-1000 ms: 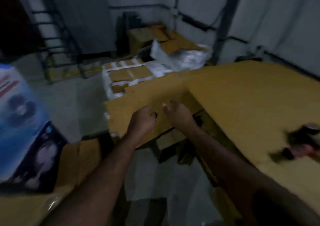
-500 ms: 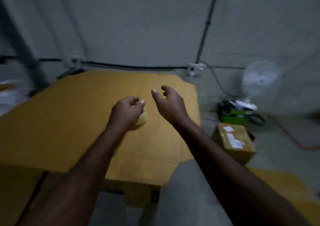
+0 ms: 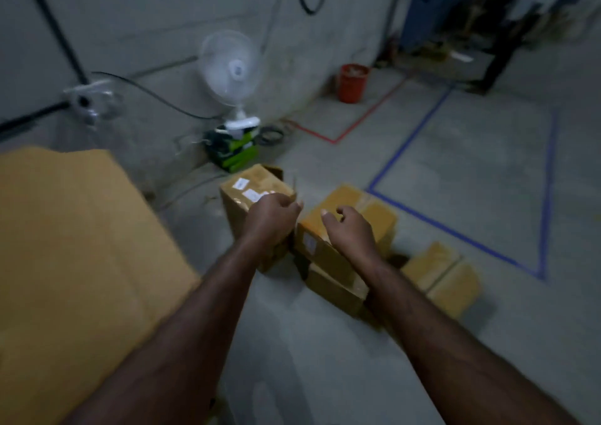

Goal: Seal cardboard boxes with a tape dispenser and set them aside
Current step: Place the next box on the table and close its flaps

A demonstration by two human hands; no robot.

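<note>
Several brown cardboard boxes stand on the grey floor ahead. One with white labels [image 3: 250,187] is on the left. Beside it a larger box [image 3: 377,211] lies on top of another box [image 3: 335,289], and a low taped box [image 3: 440,273] sits to the right. My left hand [image 3: 271,219] hovers over the labelled box with its fingers curled under; what they hold, if anything, is hidden. My right hand [image 3: 349,231] hovers above the larger box, fingers loosely curled and holding nothing. No tape dispenser is in view.
A big cardboard sheet [image 3: 65,236] fills the left side. By the wall stand a white fan [image 3: 229,70], a green device [image 3: 235,153] with cables, and a red bucket [image 3: 353,83]. Blue floor tape [image 3: 455,231] and red floor tape [image 3: 367,117] mark out areas.
My view has swung right, from the cardboard-covered table to the boxes on the floor. Both hands stayed out in front and now hover over those boxes.
</note>
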